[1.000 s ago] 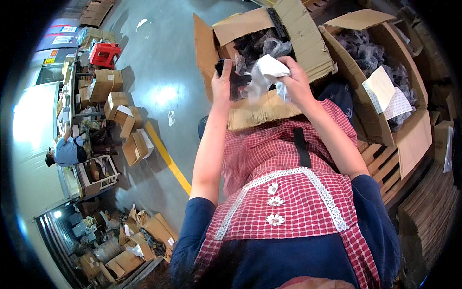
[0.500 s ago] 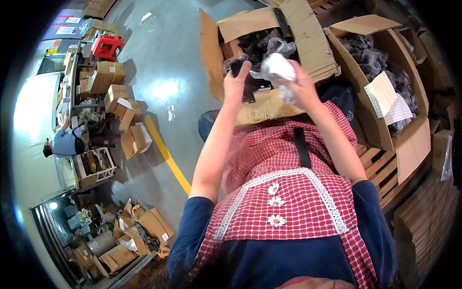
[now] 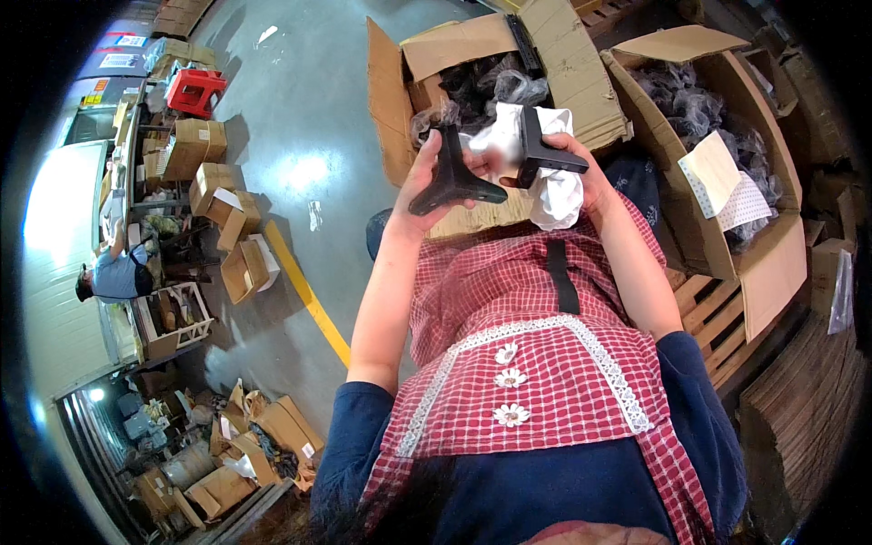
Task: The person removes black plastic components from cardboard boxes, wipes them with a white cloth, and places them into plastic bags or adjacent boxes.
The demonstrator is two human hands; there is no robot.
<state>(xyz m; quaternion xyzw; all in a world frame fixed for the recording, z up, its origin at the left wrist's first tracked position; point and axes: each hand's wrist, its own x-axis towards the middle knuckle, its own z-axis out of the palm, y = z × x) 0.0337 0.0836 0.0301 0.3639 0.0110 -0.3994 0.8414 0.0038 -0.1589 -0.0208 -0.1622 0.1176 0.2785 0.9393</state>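
Note:
My left hand (image 3: 420, 195) is closed around a black three-armed bracket (image 3: 451, 177), held over the near edge of an open cardboard box (image 3: 386, 100). In my right hand (image 3: 590, 182) are a white cloth (image 3: 556, 204) and a second black angled piece (image 3: 534, 150), whose full shape is partly covered by cloth and fingers. The two black pieces are held side by side, a small gap between them. Behind my hands, clear plastic bags (image 3: 520, 88) and dark parts fill the box.
To the right, another open carton (image 3: 627, 100) of bagged dark parts stands on a wooden pallet (image 3: 718, 313), with paper sheets (image 3: 713, 173) on it. Small cartons (image 3: 245, 268), a red stool (image 3: 195, 91) and a person (image 3: 123, 272) are at left, beyond a yellow floor line (image 3: 304, 286).
Both hands have come slightly nearer my body. The left-hand bracket has turned to show its branching shape, and the black piece in my right hand now shows beside the cloth.

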